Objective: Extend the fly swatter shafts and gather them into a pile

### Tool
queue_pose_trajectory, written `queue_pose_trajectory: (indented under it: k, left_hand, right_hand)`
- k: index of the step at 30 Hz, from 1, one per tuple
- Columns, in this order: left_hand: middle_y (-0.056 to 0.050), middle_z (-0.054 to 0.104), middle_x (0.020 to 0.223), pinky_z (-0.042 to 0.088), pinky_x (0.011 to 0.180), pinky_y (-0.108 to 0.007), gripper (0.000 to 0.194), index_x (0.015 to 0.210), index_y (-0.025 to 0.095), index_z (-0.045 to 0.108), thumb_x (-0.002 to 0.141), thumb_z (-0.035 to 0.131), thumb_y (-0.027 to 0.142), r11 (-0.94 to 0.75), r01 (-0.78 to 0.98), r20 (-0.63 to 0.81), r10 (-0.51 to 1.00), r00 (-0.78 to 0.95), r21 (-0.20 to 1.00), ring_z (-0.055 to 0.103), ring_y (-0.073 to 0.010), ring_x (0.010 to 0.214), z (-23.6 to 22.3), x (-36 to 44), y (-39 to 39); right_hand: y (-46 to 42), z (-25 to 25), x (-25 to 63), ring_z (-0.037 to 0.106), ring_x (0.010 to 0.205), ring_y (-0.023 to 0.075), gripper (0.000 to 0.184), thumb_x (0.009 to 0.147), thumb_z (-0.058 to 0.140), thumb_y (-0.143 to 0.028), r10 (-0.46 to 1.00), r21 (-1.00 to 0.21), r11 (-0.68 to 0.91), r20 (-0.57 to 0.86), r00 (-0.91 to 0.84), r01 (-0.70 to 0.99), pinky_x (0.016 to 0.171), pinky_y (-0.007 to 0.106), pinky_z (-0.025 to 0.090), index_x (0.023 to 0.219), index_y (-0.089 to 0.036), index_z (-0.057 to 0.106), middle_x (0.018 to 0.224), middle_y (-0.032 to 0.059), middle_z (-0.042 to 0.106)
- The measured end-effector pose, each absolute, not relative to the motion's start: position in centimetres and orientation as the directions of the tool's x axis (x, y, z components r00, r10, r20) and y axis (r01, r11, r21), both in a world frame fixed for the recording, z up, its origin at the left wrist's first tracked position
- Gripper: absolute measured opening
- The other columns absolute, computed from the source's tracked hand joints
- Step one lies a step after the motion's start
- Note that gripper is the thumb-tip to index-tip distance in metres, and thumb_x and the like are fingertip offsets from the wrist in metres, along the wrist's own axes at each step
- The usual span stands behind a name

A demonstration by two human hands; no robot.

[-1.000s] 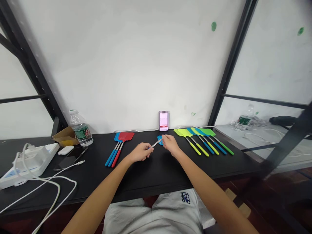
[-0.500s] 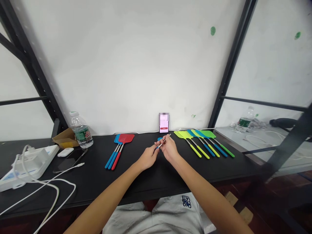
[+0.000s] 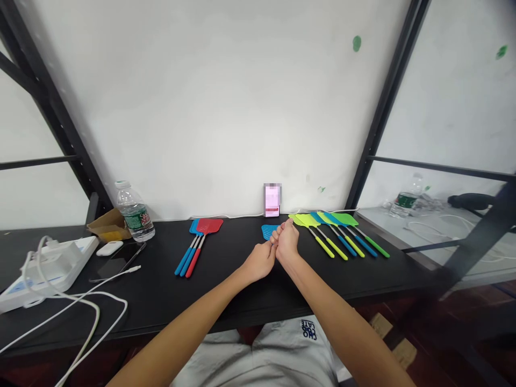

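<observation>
Both my hands are closed and pressed together over the middle of the table. My left hand [image 3: 260,262] grips the lower part of a fly swatter, whose handle is now covered by the fingers. My right hand [image 3: 287,242] is wrapped in a fist around its metal rod, mostly hidden. Just behind the fingers shows a blue swatter head [image 3: 269,231]; whether it is joined to the rod I cannot tell. To the left lie blue swatters [image 3: 187,257] and a red swatter [image 3: 208,227], handles towards me. On the right, several yellow, blue and green swatters [image 3: 334,234] lie fanned out, overlapping.
A phone [image 3: 272,201] leans upright against the wall. At left are a water bottle [image 3: 137,215], a cardboard box [image 3: 108,226], a white case [image 3: 109,248], a dark phone [image 3: 121,262], a power strip [image 3: 76,269] and white cables [image 3: 97,317]. Black frame posts flank the table.
My hands have come together and shifted slightly right. My right hand has closed into a fist, covering the rod. More of the blue swatter head shows behind them.
</observation>
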State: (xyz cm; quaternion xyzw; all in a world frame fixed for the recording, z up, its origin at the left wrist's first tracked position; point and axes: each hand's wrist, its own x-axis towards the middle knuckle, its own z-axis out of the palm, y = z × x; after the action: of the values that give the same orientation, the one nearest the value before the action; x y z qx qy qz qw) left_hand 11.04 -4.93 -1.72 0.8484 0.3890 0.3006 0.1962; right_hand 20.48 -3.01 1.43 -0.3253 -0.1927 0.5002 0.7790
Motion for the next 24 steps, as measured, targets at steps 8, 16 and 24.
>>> queue_pose_trajectory:
  k: [8,16,24]
  left_hand:
    - [-0.007,0.065,0.073,0.039,0.061,-0.027,0.039,0.075,0.016,0.057,0.095,0.029,0.035,-0.597,0.521,0.347,0.792,0.502,0.609,0.061,-0.0177,0.067,-2.2,11.2,-4.3]
    - [0.006,0.035,0.046,0.027,0.041,-0.023,0.051,0.063,0.021,0.036,0.086,0.032,0.067,-0.315,0.356,0.099,0.854,0.510,0.880,0.033,-0.0079,0.038,-1.3,11.3,-4.7]
    - [0.011,0.015,0.045,0.008,0.035,-0.020,0.060,0.062,0.023,0.026,0.073,0.038,0.080,0.101,0.233,-0.235,0.707,0.667,0.967,0.010,-0.0040,0.035,0.8,9.9,-5.3]
  right_hand:
    - [-3.1,1.4,20.7,0.017,0.034,0.0053,0.043,0.092,0.039,-0.053,0.915,-0.711,0.288,0.007,0.404,-0.641,0.031,0.020,0.015,0.065,-0.022,0.026,0.045,-0.0108,0.018]
    - [-3.4,2.2,20.9,0.014,0.036,0.0053,0.048,0.091,0.039,-0.057,0.941,-0.716,0.264,0.043,0.337,-0.647,0.033,0.020,0.013,0.063,-0.022,0.022,0.047,-0.0103,0.015]
    - [-3.0,2.8,22.7,0.009,0.040,0.0072,0.050,0.092,0.031,-0.062,0.952,-0.718,0.288,0.141,0.273,-0.634,0.035,0.021,0.014,0.063,-0.022,0.020,0.051,-0.0094,0.010]
